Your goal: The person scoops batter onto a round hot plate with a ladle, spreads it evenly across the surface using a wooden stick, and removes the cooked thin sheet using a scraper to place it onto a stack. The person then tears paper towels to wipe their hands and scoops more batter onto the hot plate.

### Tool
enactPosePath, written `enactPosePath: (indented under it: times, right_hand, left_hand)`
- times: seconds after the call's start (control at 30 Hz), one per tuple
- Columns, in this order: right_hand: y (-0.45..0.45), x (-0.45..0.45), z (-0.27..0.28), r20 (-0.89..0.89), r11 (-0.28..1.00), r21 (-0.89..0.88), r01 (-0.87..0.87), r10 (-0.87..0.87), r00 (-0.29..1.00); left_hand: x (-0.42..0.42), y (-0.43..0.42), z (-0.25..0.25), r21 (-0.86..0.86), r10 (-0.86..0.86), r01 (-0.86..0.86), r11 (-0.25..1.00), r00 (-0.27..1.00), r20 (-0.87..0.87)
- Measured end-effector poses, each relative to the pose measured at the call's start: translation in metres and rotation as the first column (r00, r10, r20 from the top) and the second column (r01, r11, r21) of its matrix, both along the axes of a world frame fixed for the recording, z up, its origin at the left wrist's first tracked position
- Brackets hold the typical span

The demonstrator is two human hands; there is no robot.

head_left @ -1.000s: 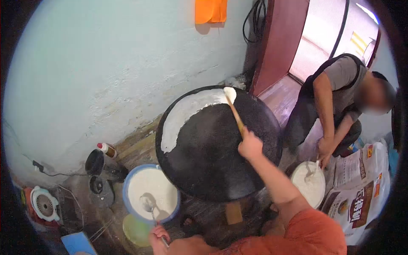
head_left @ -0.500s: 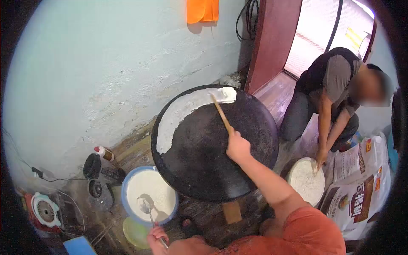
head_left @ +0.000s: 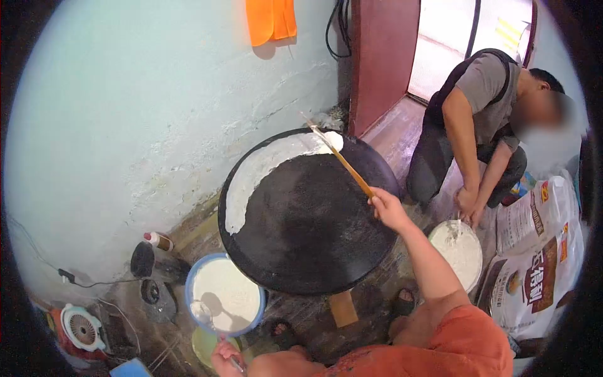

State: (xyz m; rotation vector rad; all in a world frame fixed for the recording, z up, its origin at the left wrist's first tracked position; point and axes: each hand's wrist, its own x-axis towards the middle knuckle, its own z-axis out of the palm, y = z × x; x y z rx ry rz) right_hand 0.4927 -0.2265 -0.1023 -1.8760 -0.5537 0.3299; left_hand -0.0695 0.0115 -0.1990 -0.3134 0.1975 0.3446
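In the head view, my right hand is closed around the handle of a long wooden spreader. The spreader slants over the far edge of a large round black griddle. A curved band of white batter lies along the griddle's left and far rim. My left hand, low in the picture, grips the handle of a metal ladle. The ladle's bowl is over the left side of a blue-rimmed bucket of white batter. Whether it touches the batter I cannot tell.
A person crouches at right, both hands at a tub of white flour or dough. Flour sacks stand beside it. A blender-like black appliance, a bottle and a round fan-like device are at left.
My right hand has moved right and the spreader now lies at a flatter slant, its tip past the rim. The ladle has shifted left over the bucket. The person's hands have come together.
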Motion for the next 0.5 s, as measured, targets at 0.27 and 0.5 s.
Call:
enactPosePath:
  times: [0.27,0.5]
  right_hand:
    - [0.019,0.133,-0.096,0.040,0.967,-0.225,0.117,-0.111,0.993]
    - [0.024,0.102,-0.048,-0.298,0.986,-0.069,0.154,-0.167,0.940]
  left_hand:
    - [0.048,-0.035,0.113,0.028,0.291,-0.295,0.955,0.914,-0.282]
    - [0.086,-0.055,0.143,-0.037,0.143,-0.166,0.985,0.926,-0.348]
